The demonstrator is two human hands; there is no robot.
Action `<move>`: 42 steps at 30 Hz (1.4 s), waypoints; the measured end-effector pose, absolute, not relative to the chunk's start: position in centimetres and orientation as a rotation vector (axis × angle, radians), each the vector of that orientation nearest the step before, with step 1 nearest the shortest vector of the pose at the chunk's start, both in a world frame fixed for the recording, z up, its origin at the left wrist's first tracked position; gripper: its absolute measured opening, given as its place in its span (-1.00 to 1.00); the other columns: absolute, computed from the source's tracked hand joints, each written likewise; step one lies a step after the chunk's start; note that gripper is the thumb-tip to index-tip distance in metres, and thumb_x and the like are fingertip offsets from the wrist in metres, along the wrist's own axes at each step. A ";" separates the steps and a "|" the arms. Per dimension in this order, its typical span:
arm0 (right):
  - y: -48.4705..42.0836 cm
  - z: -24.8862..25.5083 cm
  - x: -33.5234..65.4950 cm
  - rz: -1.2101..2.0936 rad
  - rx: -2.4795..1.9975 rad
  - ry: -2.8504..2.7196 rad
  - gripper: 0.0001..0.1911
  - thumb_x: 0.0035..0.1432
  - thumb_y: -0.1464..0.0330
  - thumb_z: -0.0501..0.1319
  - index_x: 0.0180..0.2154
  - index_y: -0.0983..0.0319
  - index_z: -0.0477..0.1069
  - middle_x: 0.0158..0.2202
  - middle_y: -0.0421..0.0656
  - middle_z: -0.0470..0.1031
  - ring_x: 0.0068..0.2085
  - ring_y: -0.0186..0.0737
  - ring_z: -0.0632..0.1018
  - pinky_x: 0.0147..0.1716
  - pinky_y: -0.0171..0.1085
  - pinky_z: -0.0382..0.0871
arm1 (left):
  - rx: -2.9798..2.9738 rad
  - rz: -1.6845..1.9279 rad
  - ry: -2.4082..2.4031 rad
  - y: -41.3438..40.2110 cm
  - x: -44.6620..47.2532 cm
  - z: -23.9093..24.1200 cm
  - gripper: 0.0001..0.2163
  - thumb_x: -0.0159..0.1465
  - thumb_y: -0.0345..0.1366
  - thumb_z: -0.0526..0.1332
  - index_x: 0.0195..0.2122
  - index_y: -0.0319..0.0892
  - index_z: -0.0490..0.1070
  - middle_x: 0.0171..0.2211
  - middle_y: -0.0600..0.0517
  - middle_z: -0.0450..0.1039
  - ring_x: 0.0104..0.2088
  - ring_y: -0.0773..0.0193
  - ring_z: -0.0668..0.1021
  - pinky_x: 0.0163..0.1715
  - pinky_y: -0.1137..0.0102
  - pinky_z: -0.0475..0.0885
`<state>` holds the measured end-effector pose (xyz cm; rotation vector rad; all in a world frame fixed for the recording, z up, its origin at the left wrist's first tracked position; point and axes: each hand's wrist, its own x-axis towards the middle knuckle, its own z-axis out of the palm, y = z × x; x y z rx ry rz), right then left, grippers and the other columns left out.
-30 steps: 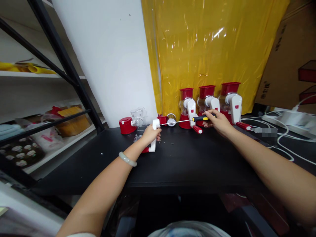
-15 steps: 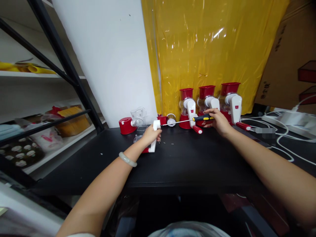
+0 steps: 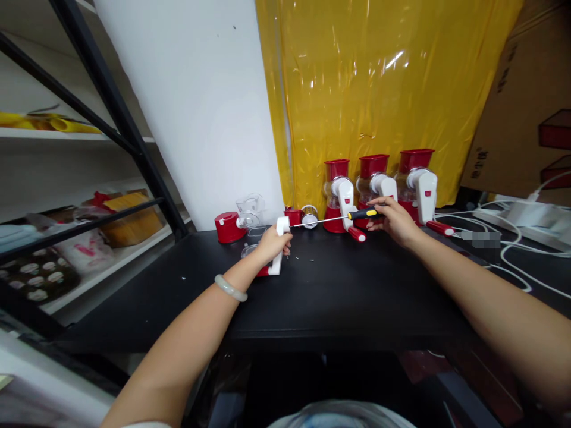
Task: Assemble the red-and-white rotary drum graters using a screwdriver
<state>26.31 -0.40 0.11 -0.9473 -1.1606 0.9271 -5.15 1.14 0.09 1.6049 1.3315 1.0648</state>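
Observation:
My left hand [image 3: 273,242] is closed around a white crank handle [image 3: 282,227] with a red grip at its lower end, held upright just above the table. In my right hand [image 3: 392,220] is a screwdriver [image 3: 363,214] with a black and yellow handle, gripped at its end by the fingertips. Its long shaft lies nearly level, and the tip meets the upper part of the crank handle. Several small screws [image 3: 311,260] lie on the table beside my left hand. Clear plastic parts [image 3: 250,251] are partly hidden behind that hand.
Three red and white rotary graters [image 3: 338,199] stand at the back right. A red base [image 3: 229,227], a clear housing [image 3: 250,208] and a grater drum [image 3: 309,216] sit along the back of the black table [image 3: 339,297]. White cables [image 3: 513,238] sprawl at right; a shelf [image 3: 102,249] stands left.
The fingers of my right hand have shifted slightly on the screwdriver's handle, and its yellow markings have turned. My left hand and the crank handle stay in place.

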 end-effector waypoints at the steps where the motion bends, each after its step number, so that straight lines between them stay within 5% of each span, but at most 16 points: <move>1: -0.4 0.1 26.3 0.925 -0.950 -1.162 -0.83 0.09 0.39 0.18 -0.22 0.18 0.32 -0.47 -0.26 0.45 -0.58 -0.31 0.52 -0.54 -0.26 0.49 | 1.605 1.065 1.333 1.1 -5.1 0.1 -0.90 0.18 -0.54 0.14 -0.38 -0.21 0.28 -0.66 0.15 0.33 -0.70 0.36 0.43 -0.65 0.46 0.41; 16: -0.3 -0.3 26.3 0.850 -0.949 -1.228 -0.62 0.00 0.08 0.37 -0.27 0.19 0.37 -0.49 -0.24 0.50 -0.62 -0.39 0.47 -0.61 -0.36 0.44 | 1.590 1.087 1.328 1.1 -5.2 0.3 -0.90 0.15 -0.52 0.16 -0.41 -0.21 0.28 -0.66 0.15 0.33 -0.70 0.37 0.42 -0.64 0.46 0.41; 25: -0.5 -0.2 26.3 0.783 -1.030 -1.304 -0.58 0.05 -0.01 0.31 -0.31 0.22 0.41 -0.65 -0.22 0.45 -0.66 -0.36 0.44 -0.65 -0.39 0.38 | 1.577 1.102 1.316 1.2 -5.2 0.2 -0.91 0.15 -0.52 0.16 -0.41 -0.21 0.30 -0.67 0.15 0.32 -0.71 0.39 0.41 -0.64 0.48 0.40; 32: -0.4 -0.1 26.3 0.894 -1.070 -1.230 -0.72 0.17 0.09 0.19 -0.31 0.18 0.40 -0.58 -0.15 0.49 -0.60 -0.23 0.51 -0.58 -0.25 0.47 | 1.579 1.099 1.323 1.3 -5.3 0.2 -0.91 0.14 -0.51 0.17 -0.40 -0.21 0.29 -0.66 0.14 0.33 -0.70 0.37 0.42 -0.63 0.46 0.41; 42: -0.7 0.3 26.2 0.957 -0.961 -1.181 -0.80 -0.05 0.41 0.19 -0.28 0.18 0.39 -0.47 -0.20 0.48 -0.54 -0.28 0.51 -0.55 -0.27 0.47 | 1.590 1.098 1.319 1.1 -5.2 0.3 -0.91 0.14 -0.52 0.15 -0.41 -0.21 0.28 -0.66 0.14 0.32 -0.70 0.37 0.41 -0.64 0.46 0.41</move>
